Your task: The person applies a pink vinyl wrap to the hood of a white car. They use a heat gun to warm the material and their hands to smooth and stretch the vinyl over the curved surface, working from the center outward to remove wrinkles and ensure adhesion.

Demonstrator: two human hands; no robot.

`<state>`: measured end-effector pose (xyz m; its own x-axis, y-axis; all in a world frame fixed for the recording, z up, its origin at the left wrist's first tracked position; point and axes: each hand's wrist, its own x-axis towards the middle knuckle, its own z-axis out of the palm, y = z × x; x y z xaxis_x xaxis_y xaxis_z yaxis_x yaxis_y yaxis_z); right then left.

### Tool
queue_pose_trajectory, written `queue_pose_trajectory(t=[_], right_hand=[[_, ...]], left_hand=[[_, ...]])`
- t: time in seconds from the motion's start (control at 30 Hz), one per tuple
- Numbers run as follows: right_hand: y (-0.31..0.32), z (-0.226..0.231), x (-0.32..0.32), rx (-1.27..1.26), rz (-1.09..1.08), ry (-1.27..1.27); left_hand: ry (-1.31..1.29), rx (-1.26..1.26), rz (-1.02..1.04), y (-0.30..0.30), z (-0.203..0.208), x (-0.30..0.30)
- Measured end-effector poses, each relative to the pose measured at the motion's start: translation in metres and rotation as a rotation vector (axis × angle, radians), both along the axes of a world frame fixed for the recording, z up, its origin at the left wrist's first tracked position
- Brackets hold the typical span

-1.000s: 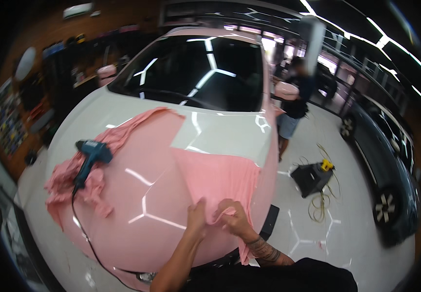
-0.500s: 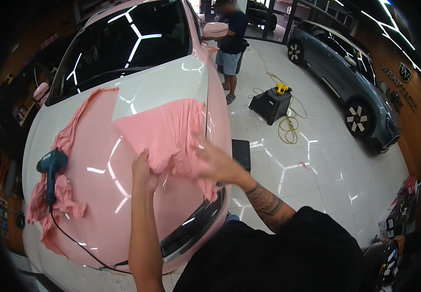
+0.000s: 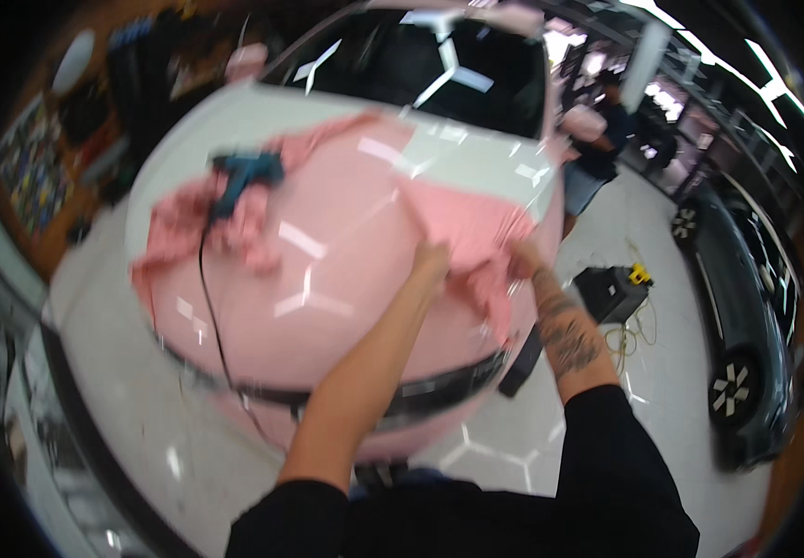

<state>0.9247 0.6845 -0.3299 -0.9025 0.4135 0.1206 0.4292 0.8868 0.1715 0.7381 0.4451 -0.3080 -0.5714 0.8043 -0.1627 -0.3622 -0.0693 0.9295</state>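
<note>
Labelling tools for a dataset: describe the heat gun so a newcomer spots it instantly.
Find the pink-and-white car hood. Toward its left side, crumpled pink film has a heat gun lying on it. Its teal, pistol-shaped body distinguishes it from the yellow tool beyond.

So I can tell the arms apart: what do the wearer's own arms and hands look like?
Both arms have short black sleeves. The right forearm bears dark tattoos; the left forearm shows none. The left hand and right hand are bare; blur hides finer detail.

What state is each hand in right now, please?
Left hand: closed, holding the pink film.
Right hand: at the film's right side, too blurred to tell whether open or closed.
</note>
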Motion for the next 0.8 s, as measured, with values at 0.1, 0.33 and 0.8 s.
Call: queue_pose_trajectory(t=[0.1, 0.33, 0.8], right_hand=[[-0.044, 0.004, -0.062, -0.25, 0.088, 0.066], [-0.055, 0.032, -0.075, -0.748, -0.413, 0.409], [-0.088, -0.02, -0.076, -0.861, -0.372, 1.189]], left_hand=[[0.195, -0.152, -0.012, -0.022, -0.031, -0.036], [-0.109, -0.088, -0.148, -0.038, 0.028, -0.055], [-0.107, -0.01, -0.44, -0.053, 0.059, -0.097]])
